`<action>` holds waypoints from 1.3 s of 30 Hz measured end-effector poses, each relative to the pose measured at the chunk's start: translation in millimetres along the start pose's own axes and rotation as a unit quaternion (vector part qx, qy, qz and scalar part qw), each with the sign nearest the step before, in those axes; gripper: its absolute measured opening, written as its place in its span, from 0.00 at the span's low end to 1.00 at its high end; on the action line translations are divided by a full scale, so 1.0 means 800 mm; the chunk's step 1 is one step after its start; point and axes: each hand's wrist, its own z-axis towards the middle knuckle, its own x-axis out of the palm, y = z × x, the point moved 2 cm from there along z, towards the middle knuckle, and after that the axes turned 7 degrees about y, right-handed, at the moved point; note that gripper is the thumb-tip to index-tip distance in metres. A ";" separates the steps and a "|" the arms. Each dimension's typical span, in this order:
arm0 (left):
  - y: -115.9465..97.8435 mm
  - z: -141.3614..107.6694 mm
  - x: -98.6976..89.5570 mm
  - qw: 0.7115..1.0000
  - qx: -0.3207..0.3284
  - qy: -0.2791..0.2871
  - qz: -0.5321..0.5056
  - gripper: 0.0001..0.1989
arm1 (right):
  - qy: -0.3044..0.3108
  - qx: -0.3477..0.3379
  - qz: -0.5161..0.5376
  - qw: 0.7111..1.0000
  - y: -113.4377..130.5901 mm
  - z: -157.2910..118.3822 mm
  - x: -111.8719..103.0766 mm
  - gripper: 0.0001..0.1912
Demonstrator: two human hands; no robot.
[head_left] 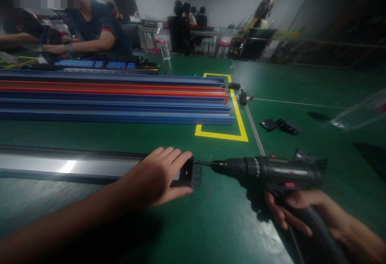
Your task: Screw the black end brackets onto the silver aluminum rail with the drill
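A long metal profile (75,165) with a shiny face and dark edges lies across the near left of the table. A black end cap (188,171) sits at its right end. Over that end my left hand (157,171) is wrapped, thumb on the near side and fingers on the far side. My right hand (298,207) grips the handle of a black power drill (280,171), which points left. Its long thin bit (205,162) reaches the outer face of the end cap; whether a screw is at the tip I cannot make out.
Blue and red profiles (120,117) lie beyond, ending inside a yellow tape outline (221,137). Small black parts (280,125) lie to the right, near a clear plastic object (362,111). A water bottle (163,42) stands farther back. A co-worker (96,30) sits at the far left.
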 end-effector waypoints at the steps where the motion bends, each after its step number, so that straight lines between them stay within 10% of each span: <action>1: 0.000 0.000 0.000 1.000 -0.001 0.001 0.001 0.36 | -0.003 0.003 -0.003 1.000 -0.001 0.000 -0.001 0.17; 39: 0.000 0.002 -0.001 1.000 -0.012 0.027 0.000 0.37 | -0.022 0.013 -0.024 0.999 0.005 0.002 0.011 0.19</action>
